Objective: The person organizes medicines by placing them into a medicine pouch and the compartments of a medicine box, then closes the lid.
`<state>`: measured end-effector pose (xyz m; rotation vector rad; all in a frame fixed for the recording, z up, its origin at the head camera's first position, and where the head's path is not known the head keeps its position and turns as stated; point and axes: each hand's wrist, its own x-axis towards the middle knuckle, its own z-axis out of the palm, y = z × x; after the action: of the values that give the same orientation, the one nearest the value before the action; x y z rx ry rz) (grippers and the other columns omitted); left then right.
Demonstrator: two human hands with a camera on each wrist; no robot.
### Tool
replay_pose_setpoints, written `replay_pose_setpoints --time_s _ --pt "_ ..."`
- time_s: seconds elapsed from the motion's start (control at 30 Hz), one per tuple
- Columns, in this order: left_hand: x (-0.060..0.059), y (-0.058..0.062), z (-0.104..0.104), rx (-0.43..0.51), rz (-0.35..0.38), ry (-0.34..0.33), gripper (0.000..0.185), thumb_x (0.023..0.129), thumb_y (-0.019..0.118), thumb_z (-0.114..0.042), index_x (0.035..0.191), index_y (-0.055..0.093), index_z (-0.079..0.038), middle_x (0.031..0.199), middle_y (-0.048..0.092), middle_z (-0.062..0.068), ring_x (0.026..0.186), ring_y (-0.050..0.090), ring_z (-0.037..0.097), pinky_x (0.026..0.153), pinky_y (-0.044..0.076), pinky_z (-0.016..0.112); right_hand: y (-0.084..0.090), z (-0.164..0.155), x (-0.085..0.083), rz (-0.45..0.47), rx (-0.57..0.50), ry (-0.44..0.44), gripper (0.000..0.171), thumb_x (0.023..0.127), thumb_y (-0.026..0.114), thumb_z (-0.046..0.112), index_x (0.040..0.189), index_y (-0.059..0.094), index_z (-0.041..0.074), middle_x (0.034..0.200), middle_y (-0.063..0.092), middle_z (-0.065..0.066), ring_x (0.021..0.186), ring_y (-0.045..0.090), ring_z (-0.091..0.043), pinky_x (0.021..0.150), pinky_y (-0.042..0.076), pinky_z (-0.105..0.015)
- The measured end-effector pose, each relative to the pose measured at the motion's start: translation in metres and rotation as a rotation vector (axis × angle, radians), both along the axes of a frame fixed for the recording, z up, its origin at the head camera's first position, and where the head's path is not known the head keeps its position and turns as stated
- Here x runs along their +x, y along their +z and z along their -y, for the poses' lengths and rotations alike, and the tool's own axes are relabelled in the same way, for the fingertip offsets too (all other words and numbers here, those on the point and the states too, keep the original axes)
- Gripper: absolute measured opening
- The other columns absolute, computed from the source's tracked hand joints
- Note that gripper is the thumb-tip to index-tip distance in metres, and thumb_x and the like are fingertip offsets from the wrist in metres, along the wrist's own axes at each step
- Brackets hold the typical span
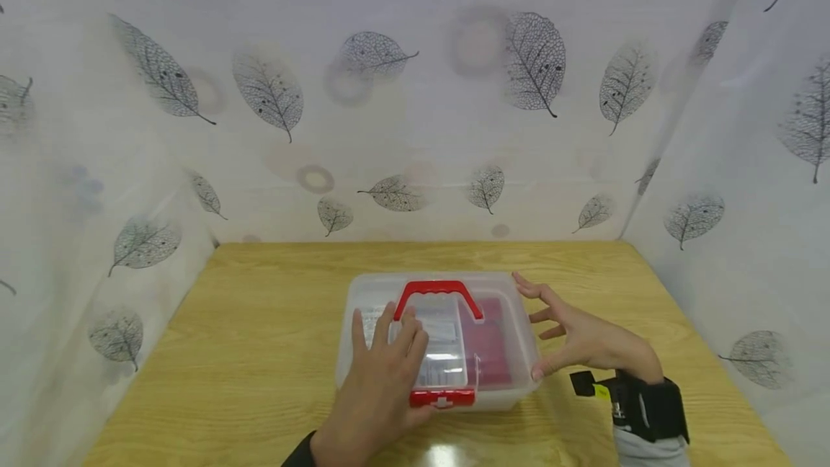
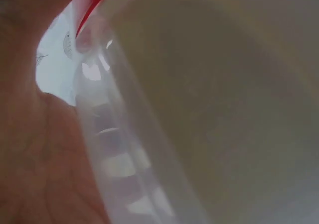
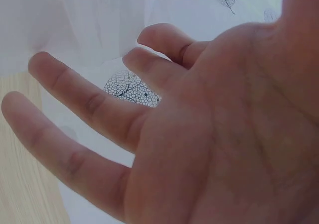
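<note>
A clear plastic box [image 1: 512, 323] with a red handle [image 1: 437, 290] and a red front latch [image 1: 442, 399] sits on the wooden table [image 1: 259, 308]. Red and white contents show through its lid. My left hand [image 1: 389, 341] lies flat on the lid's left half, its straight fingers reaching the handle. My right hand [image 1: 570, 334] is spread beside the box's right side, thumb at the near corner and forefinger at the far corner. The left wrist view is filled by the box's clear rim [image 2: 114, 149] and my palm [image 2: 35, 154]. In the right wrist view the right hand's fingers [image 3: 75, 109] are splayed and hold nothing.
White curtains with a grey leaf print [image 1: 415, 114] close in the table on the left, back and right. Bare wood lies on all sides of the box. A black wrist strap [image 1: 648, 406] sits on my right forearm.
</note>
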<state>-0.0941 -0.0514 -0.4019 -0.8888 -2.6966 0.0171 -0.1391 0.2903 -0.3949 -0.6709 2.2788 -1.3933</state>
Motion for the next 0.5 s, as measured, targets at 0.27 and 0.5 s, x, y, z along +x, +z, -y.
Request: replay_pose_setpoints --time_s 0.27,0.5 --pt "-0.013 -0.011 0.003 0.054 -0.061 -0.019 0.097 0.062 0.08 -0.076 0.129 0.052 -0.012 0.144 0.054 0.011 0.141 0.04 0.038 0.108 0.028 0.076 -0.003 0.002 -0.002 0.013 -0.018 -0.021 0.121 0.078 0.088 0.019 0.163 0.001 0.013 0.167 0.002 -0.022 0.131 0.045 -0.051 0.095 0.046 -0.058" --pt "-0.03 -0.016 0.007 0.089 -0.089 -0.015 0.1 0.061 0.081 -0.076 0.132 0.051 -0.011 0.145 0.054 0.01 0.142 0.04 0.036 0.111 0.026 0.073 -0.016 0.004 -0.013 0.03 -0.103 -0.011 0.113 0.086 0.08 0.011 0.164 -0.002 0.019 0.166 0.001 -0.02 0.137 0.036 -0.059 0.097 0.051 -0.05"
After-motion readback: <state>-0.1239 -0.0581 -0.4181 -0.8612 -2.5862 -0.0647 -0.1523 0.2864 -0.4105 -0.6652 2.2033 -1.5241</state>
